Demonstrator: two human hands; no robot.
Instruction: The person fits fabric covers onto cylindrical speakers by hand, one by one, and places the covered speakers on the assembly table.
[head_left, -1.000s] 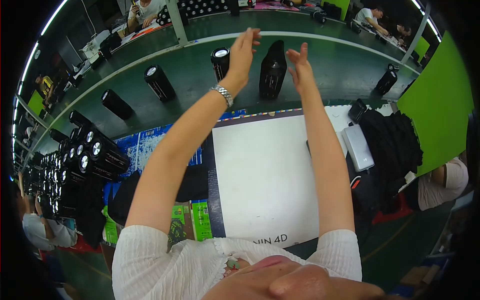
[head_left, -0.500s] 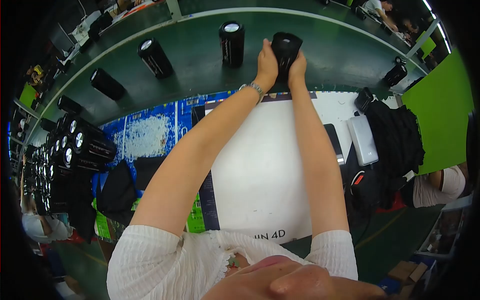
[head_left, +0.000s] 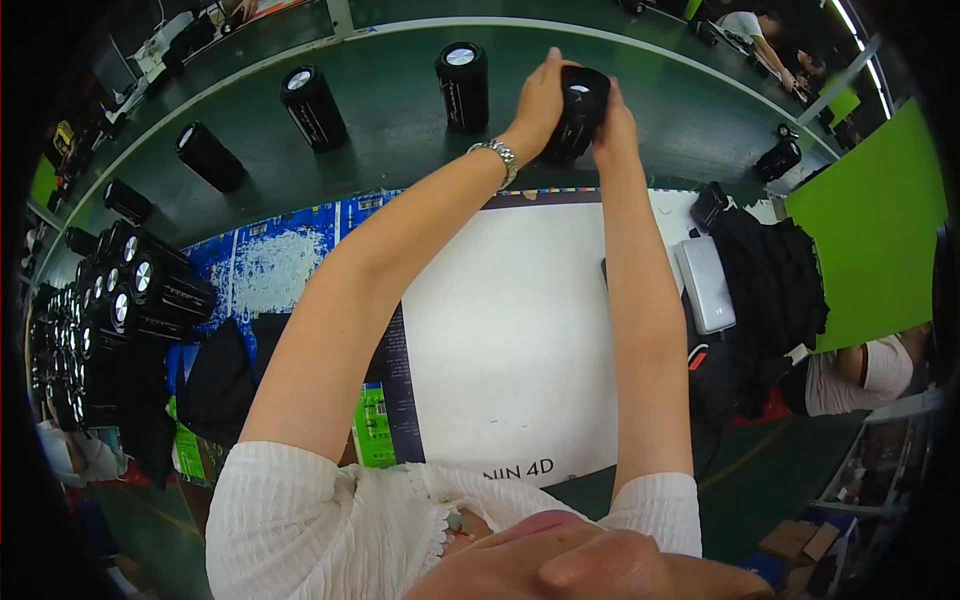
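A black cylindrical speaker (head_left: 577, 118) stands on the green conveyor belt, between my two hands. My left hand (head_left: 541, 105) wraps its left side, with the thumb and some fingers partly hidden. Against its right side is my right hand (head_left: 617, 128), fingers curved behind it. A silvery spot shows on the dark top of this speaker. Just to the left, a second speaker (head_left: 463, 90) with a shiny silver end stands upright, apart from my left hand.
More speakers (head_left: 315, 108) line the belt (head_left: 390, 120) leftward, and another (head_left: 778, 160) is at the right. Many are stacked at the left (head_left: 130, 285). A white sheet (head_left: 510, 330), a white power-bank-like box (head_left: 706, 285) and black cloth (head_left: 770, 270) lie on the table. Other people work beyond.
The held speaker has turned slightly, and its top looks rounder with a silvery spot. My left hand has shifted further around its upper left side. The view has shifted a little.
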